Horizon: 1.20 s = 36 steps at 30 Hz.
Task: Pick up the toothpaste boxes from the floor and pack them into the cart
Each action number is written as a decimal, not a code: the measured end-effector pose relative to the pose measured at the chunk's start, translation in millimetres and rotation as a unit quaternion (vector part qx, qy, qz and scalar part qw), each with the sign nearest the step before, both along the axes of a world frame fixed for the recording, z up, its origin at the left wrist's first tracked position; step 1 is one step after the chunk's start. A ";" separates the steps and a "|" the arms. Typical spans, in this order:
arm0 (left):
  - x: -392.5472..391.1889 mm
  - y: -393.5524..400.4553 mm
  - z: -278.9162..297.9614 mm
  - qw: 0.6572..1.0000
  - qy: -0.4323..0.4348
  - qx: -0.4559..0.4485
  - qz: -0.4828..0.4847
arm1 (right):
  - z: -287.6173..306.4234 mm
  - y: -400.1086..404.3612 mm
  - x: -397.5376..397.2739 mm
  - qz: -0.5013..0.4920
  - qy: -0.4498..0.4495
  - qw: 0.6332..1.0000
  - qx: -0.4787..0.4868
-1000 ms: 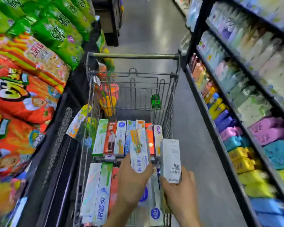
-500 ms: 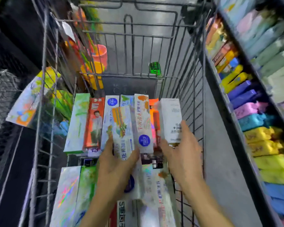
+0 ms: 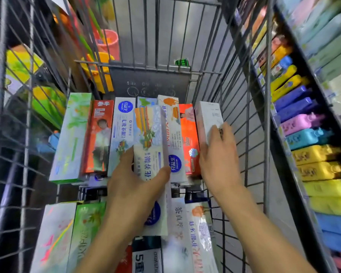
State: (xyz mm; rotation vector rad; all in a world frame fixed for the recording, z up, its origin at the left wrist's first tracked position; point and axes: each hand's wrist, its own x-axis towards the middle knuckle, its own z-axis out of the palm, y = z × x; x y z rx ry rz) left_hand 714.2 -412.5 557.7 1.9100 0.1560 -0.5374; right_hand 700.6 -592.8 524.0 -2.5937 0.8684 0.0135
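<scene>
The wire cart point(image 3: 242, 107) holds a far row of several toothpaste boxes point(image 3: 98, 134) lying side by side, and a nearer row point(image 3: 87, 229) below it. My left hand point(image 3: 134, 194) grips a white box with orange and green print point(image 3: 149, 134) above the middle of the far row. My right hand point(image 3: 218, 156) holds a plain white box point(image 3: 208, 117) at the right end of that row, next to an orange box point(image 3: 187, 134) and close to the cart's right wall.
A shelf of colourful bottles and packs point(image 3: 303, 123) runs along the right of the aisle. Beyond the cart's left wall are snack bags point(image 3: 22, 64) and orange and yellow buckets point(image 3: 104, 42). A dark panel point(image 3: 148, 79) closes the cart's far end.
The view has dropped closer into the cart. Both hands have moved forward and down, bringing their boxes onto the far row; the white box now sits at the row's right end.
</scene>
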 end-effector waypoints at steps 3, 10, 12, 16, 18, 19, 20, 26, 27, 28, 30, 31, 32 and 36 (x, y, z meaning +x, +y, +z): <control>4.6 -6.7 7.4 1.000 -0.002 0.004 -0.011 | 17.9 -1.7 -8.2 0.019 -0.051 0.998 0.007; 20.1 -46.7 18.6 0.993 -0.077 0.049 -0.077 | 65.4 -54.4 -45.0 0.123 -0.169 0.964 -0.165; 25.5 -65.1 10.4 0.993 -0.077 0.055 -0.076 | 56.9 -63.6 -43.3 0.120 -0.100 0.975 -0.157; 32.3 -102.5 -9.6 0.985 -0.097 0.110 -0.087 | 49.5 -63.8 -40.3 0.142 -0.072 0.979 -0.126; 29.7 -115.8 -14.0 0.978 -0.118 0.140 -0.098 | 51.7 -63.7 -42.8 0.148 -0.073 0.979 -0.120; 28.2 -121.0 -14.4 0.977 -0.121 0.145 -0.096 | 51.5 -64.6 -43.6 0.146 -0.077 0.980 -0.112; 27.0 -125.8 -14.3 0.978 -0.119 0.149 -0.090 | 50.3 -64.8 -43.6 0.144 -0.084 0.981 -0.104; 29.6 -141.6 -19.6 0.967 -0.107 0.205 -0.107 | 45.2 -64.0 -42.2 0.131 -0.104 0.984 -0.063; 31.4 -142.7 -20.0 0.965 -0.101 0.212 -0.113 | 45.0 -64.0 -42.1 0.131 -0.108 0.984 -0.061; 33.3 -143.6 -20.5 0.964 -0.098 0.217 -0.116 | 44.2 -64.3 -42.1 0.131 -0.112 0.983 -0.060; 36.5 -145.1 -20.0 0.964 -0.087 0.222 -0.116 | 42.5 -64.5 -42.1 0.133 -0.118 0.983 -0.053; 37.8 -146.3 -20.2 0.965 -0.084 0.222 -0.112 | 42.1 -64.5 -42.0 0.132 -0.120 0.983 -0.049; 38.9 -147.2 -21.1 0.966 -0.082 0.222 -0.104 | 41.8 -64.5 -41.8 0.132 -0.122 0.983 -0.045; 37.1 -148.3 -24.3 0.966 -0.101 0.222 -0.082 | 41.3 -64.5 -41.6 0.133 -0.132 0.982 -0.033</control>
